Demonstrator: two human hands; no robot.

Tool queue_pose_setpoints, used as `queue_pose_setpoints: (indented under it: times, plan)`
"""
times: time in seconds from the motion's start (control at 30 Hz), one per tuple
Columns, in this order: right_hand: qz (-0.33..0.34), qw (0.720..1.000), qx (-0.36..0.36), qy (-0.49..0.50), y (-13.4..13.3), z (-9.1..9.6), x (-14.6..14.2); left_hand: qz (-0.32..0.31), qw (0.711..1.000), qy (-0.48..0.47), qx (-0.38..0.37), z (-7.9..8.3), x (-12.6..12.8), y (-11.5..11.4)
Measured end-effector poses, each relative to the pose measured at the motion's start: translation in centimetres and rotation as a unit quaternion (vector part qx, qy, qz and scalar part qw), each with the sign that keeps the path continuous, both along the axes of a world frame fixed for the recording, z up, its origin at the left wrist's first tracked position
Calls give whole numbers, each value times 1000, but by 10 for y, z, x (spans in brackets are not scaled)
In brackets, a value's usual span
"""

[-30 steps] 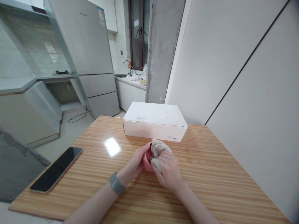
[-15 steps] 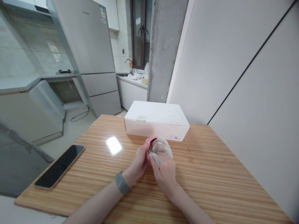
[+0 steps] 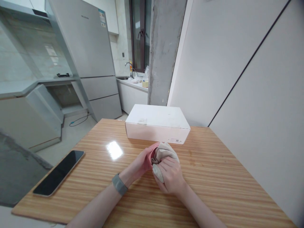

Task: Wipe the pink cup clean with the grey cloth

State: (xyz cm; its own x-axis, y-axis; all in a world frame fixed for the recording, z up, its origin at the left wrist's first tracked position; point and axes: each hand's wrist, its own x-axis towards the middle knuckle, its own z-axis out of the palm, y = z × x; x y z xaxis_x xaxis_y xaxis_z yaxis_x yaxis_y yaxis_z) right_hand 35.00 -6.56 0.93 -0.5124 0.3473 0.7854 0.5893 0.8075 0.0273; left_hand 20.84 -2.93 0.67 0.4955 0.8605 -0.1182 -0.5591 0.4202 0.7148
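Observation:
My left hand (image 3: pixel 140 164) is wrapped around the side of a small pink cup (image 3: pixel 152 154), holding it just above the wooden table (image 3: pixel 213 177). My right hand (image 3: pixel 171 176) is closed on a bunched beige cloth (image 3: pixel 163 153) that is pressed into and over the cup's mouth. Most of the cup is hidden by the cloth and both hands. A grey band (image 3: pixel 119 184) sits on my left wrist.
A closed white box (image 3: pixel 156 123) lies on the table just behind my hands. A black phone (image 3: pixel 58 173) lies face up near the left edge. Beyond the table are a fridge (image 3: pixel 90 57), a kitchen counter with a sink, and a concrete pillar (image 3: pixel 163 50).
The hands stayed in place with the cup and cloth. The right hand shifted the cloth a little around the cup's mouth; the view wobbled slightly.

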Motion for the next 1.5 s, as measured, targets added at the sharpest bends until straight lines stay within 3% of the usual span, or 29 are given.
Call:
queue_pose_setpoints:
  times: [0.1, 0.23, 0.53, 0.63, 0.73, 0.87, 1.17, 1.37, 1.5]
  plan:
    - [23, 999, -11, -30, 2, -2, 3, 0, 998, 51, -21, 3, -8, -1]
    - [32, 998, -54, -27, 4, 0, 5, 35, 995, 97, 16, 5, -12, -5]
    - [-86, 980, -107, 143, -4, -5, -14, 79, 995, 51, 20, -9, -1, -2]
    - [-85, 972, -112, 189, -9, -4, -21, 60, 998, -13, 6, -9, 3, -3]
    - [-47, 985, -65, 153, -13, 3, -22, 28, 996, -71, -44, -4, 6, -6]
    - [-13, 997, -32, 72, -17, 11, -19, 42, 992, -96, -65, 0, 9, -8]
    - [3, 998, -14, 56, -7, 10, -4, 14, 998, 55, 11, -8, -2, -2]
    - [-32, 988, -91, 123, -6, 2, -11, 70, 993, 95, 19, -8, -5, -5]
    - [-60, 957, -183, 217, -9, -1, -17, 80, 994, 70, 38, -3, -1, -7]
